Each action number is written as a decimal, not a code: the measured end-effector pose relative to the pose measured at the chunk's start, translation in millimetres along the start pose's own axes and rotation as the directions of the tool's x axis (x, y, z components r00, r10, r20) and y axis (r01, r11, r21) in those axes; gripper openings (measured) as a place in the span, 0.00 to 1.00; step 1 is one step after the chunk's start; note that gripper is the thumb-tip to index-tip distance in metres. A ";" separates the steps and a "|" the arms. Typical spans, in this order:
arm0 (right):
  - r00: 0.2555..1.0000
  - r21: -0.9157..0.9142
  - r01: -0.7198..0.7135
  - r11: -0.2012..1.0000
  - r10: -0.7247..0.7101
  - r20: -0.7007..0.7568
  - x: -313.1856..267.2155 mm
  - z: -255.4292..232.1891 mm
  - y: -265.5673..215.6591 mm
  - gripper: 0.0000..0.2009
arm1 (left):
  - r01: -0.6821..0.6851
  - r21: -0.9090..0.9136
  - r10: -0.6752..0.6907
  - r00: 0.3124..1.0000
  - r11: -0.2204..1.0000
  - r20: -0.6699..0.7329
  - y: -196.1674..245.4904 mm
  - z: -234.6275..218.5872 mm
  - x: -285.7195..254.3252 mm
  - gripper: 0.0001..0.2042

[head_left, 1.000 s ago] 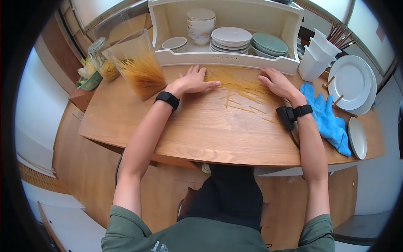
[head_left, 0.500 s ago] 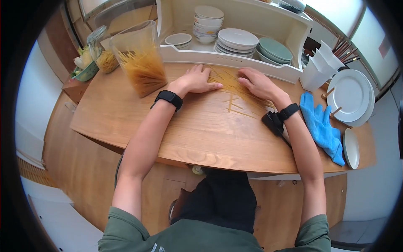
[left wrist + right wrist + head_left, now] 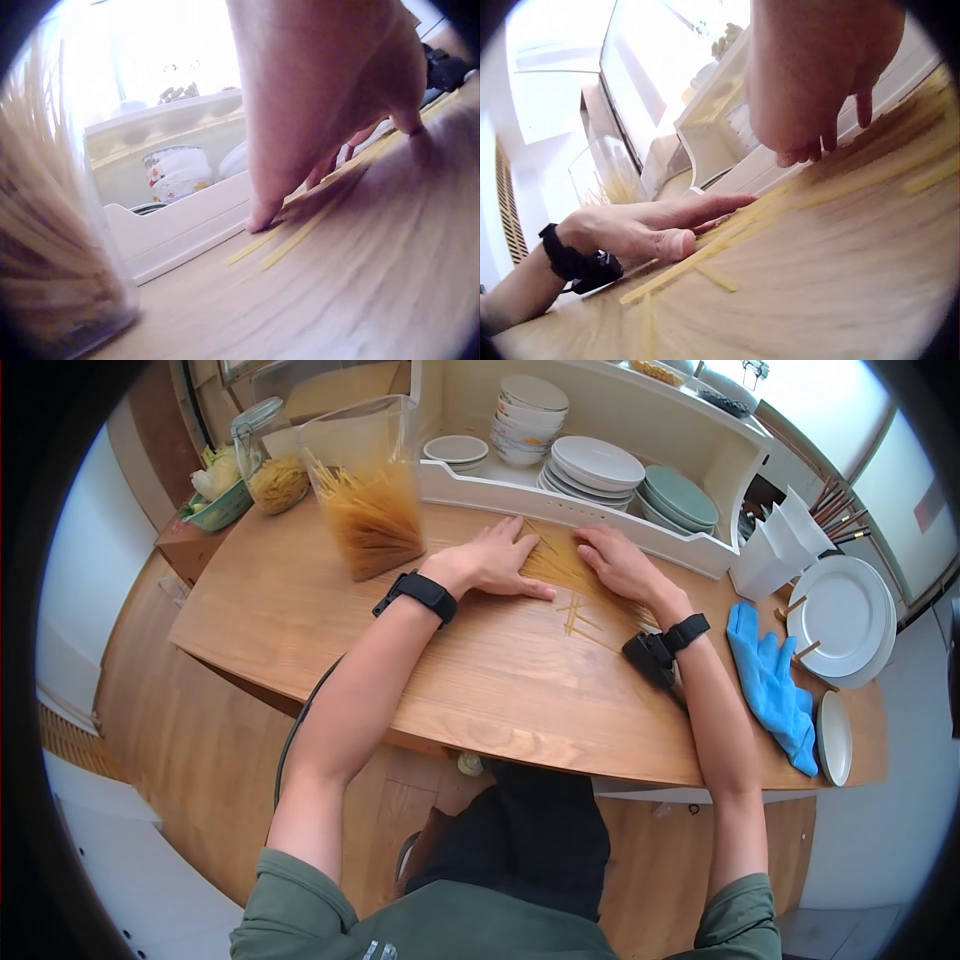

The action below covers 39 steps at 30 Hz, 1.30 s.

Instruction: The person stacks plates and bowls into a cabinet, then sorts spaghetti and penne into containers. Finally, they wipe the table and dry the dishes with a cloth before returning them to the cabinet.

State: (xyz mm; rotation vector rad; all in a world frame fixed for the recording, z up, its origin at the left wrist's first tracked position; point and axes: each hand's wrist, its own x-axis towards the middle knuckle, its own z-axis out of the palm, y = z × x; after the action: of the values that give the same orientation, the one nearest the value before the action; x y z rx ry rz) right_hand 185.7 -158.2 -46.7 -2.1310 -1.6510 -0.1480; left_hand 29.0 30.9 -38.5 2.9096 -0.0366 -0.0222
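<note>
The dry noodles (image 3: 556, 567) lay on the table (image 3: 510, 690) between your left hand (image 3: 495, 563), thumb spread from its fingers, and right hand (image 3: 624, 568), fingers loosely bent. They seemed light, stiff and brittle, best gathered gently mid-length.

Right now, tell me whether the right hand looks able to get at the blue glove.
Likely yes: the blue glove lies uncovered, with bare tabletop between it and the right forearm. The right hand would just have to leave the spaghetti.
</note>
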 end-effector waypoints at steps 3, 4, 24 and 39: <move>1.000 -0.019 -0.005 1.000 0.004 -0.026 3.0 2.5 -4.9 0.16 | -0.008 -0.025 0.009 1.000 1.000 0.011 -1.0 0.6 -0.2 0.52; 1.000 -0.030 -0.026 0.999 0.027 0.002 3.1 0.0 -6.3 0.15 | -0.016 -0.024 0.017 1.000 1.000 0.010 -0.7 0.9 -0.7 0.52; 0.804 -0.371 -0.347 0.861 0.477 0.356 -183.0 -80.9 -108.8 0.59 | -0.045 -0.039 0.048 0.996 0.998 0.070 24.2 2.7 -5.2 0.54; 0.806 -0.269 -0.428 0.863 0.499 0.318 -87.6 -53.8 -22.6 0.57 | -0.115 -0.062 0.119 0.990 0.991 0.072 31.0 10.6 -2.7 0.53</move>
State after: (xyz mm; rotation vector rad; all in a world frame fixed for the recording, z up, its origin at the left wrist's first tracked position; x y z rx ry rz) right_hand 149.3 -254.0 -22.3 -2.7829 -1.2687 0.2939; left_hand 25.4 -1.7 -41.6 2.8428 -0.2163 -0.1119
